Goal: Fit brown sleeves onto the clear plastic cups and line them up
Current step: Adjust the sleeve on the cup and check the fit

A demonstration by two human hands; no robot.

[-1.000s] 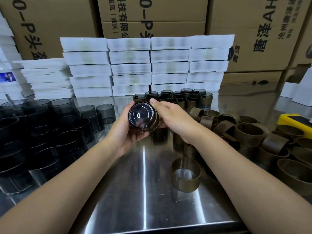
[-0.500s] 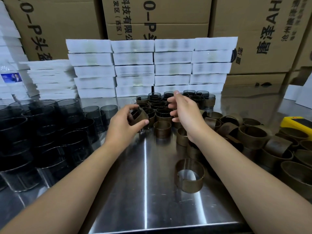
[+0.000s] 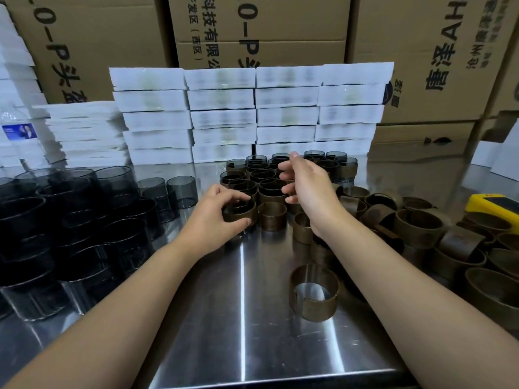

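From the head camera I see my left hand (image 3: 210, 217) just left of centre, fingers and thumb curled round a sleeved cup (image 3: 240, 214). The cup sits upright at the near-left corner of the lined-up cups (image 3: 262, 175), just beside the neighbour at its three o'clock. I cannot tell whether its base touches the desk (image 3: 224, 318).

My right hand (image 3: 309, 189) hangs over the right side of that group at about one o'clock. Its fingers are loosely spread and grip nothing.

The bare cups (image 3: 84, 220), dark and see-through, crowd the desk at nine o'clock. The loose sleeves (image 3: 415, 228) are heaped at three o'clock, and a single sleeve (image 3: 313, 296) stands apart at five o'clock, near my right forearm.

At twelve o'clock white boxes (image 3: 252, 113) are stacked in front of cartons (image 3: 261, 26). A yellow device (image 3: 497, 204) lies at the far right edge.
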